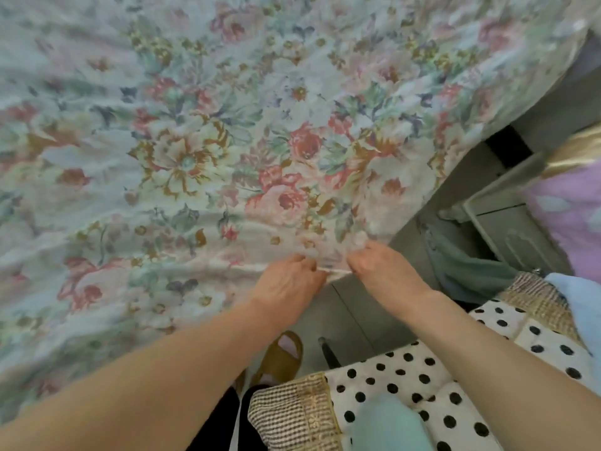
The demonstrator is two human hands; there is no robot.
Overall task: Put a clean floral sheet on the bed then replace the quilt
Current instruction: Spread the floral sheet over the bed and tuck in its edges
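Observation:
The floral sheet (227, 141), pale with pink, gold and green flowers, is spread wide over the bed and fills most of the view. Its near corner hangs at the bed's edge. My left hand (287, 283) pinches the sheet's hem at that corner, fingers curled on the cloth. Just to its right, my right hand (380, 268) grips the same hem, knuckles up. The two hands are a few centimetres apart. The mattress under the sheet is hidden.
A grey floor (351, 317) runs along the bed. A polka-dot cushion (406, 379) with checked cloth (292, 415) lies at bottom right. A lilac quilt (572, 216) sits at the right edge. A tan slipper (279, 356) is near my feet, and a grey cabinet (507, 222) stands beside the bed.

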